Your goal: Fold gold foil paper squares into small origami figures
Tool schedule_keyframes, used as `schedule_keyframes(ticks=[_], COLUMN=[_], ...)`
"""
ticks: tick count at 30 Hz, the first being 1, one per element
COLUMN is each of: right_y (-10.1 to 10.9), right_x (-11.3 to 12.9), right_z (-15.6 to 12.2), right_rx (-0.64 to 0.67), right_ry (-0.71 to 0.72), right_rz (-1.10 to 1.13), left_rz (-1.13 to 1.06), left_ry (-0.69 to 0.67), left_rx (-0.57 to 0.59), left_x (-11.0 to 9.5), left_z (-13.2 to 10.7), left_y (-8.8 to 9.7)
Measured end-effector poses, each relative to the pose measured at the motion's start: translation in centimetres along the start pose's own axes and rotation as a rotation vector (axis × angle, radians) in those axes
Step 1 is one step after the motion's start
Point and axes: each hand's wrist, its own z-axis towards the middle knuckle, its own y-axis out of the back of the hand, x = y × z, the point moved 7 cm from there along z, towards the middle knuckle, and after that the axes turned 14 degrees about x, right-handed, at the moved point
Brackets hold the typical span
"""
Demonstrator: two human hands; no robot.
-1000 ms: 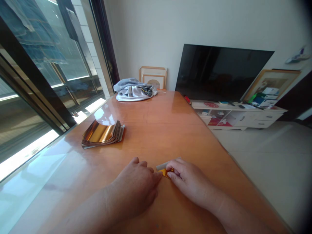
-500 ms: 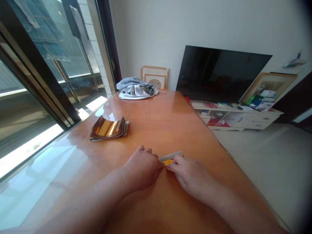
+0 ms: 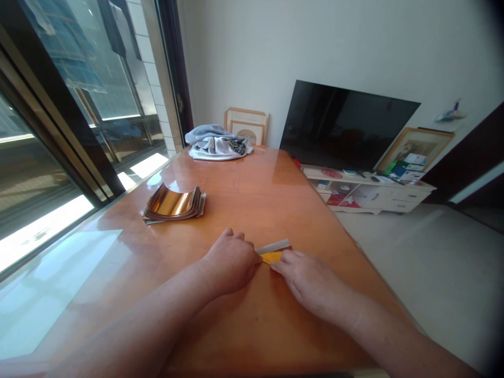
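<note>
On the glossy wooden table [image 3: 255, 210], our loosely curled left hand [image 3: 229, 263] and flatter right hand [image 3: 311, 281] meet at a folded orange paper [image 3: 271, 258], which lies just below a white strip [image 3: 272, 245]. We cannot tell whether either hand grips it. A stack of gold foil sheets [image 3: 173, 205] lies well to the left.

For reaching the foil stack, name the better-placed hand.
Left, probably: the left hand lies closer to the stack of copper-coloured foil sheets, while the right hand sits farther off, beyond the orange strip.
</note>
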Motion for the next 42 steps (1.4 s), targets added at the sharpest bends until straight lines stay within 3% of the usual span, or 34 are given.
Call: schedule_keyframes(ticks=[30,37,42], right_y=[-0.4,-0.4,-0.5], right_x=[0.3,0.2,0.1], right_z=[-1.2,-1.2,-1.2], right_rx=[-0.089,-0.100,-0.106], right_ry=[-0.024,-0.034,-0.033], right_rz=[-0.034,-0.057,-0.044], left_rz=[0.079,0.098,0.058], left_ry=[-0.019,-0.010,0.012], left_rx=[-0.023,-0.014,-0.075], left_x=[0.0,-0.2,-0.4], left_z=[0.1,-0.1,0.0], left_y=[-0.5,-0.1,0.7])
